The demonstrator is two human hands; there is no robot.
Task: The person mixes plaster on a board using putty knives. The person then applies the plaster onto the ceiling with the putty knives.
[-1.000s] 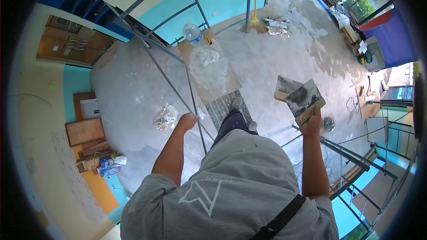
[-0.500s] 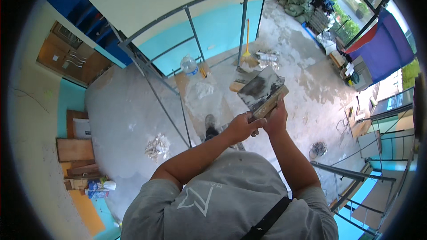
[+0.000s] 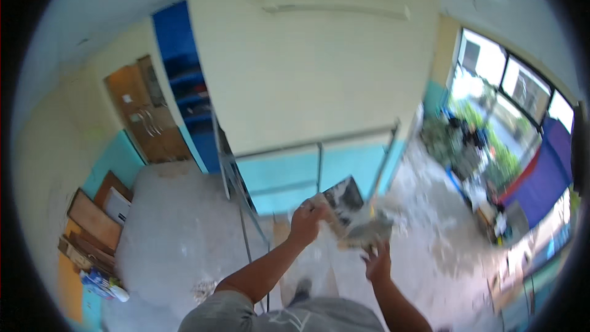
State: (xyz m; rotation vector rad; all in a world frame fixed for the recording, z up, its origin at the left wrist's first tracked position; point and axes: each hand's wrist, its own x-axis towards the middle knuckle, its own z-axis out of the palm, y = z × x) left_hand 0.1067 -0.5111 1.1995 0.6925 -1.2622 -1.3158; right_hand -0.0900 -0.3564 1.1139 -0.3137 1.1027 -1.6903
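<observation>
In my left hand [image 3: 306,224] is a wide putty knife [image 3: 345,198] with a smeared dark square blade and a wooden strip along its edge; my fingers are closed round the wood, and the blade tilts up. My right hand [image 3: 378,263] grips a second wide putty knife [image 3: 372,230] from below, its pale, smeared blade lying flatter. The two tools are close together in front of me, blurred by motion; I cannot tell whether they touch.
A grey metal railing [image 3: 319,147] stands just beyond the tools, before a cream and turquoise wall [image 3: 319,86]. Boards [image 3: 92,218] lean at the left wall. Filled sacks [image 3: 444,139] are heaped by the window at far right. Rubble [image 3: 204,289] lies on the floor.
My hands, close together before, have moved apart, each with a putty knife. The left blade now tilts up. My view has risen from the floor toward the wall.
</observation>
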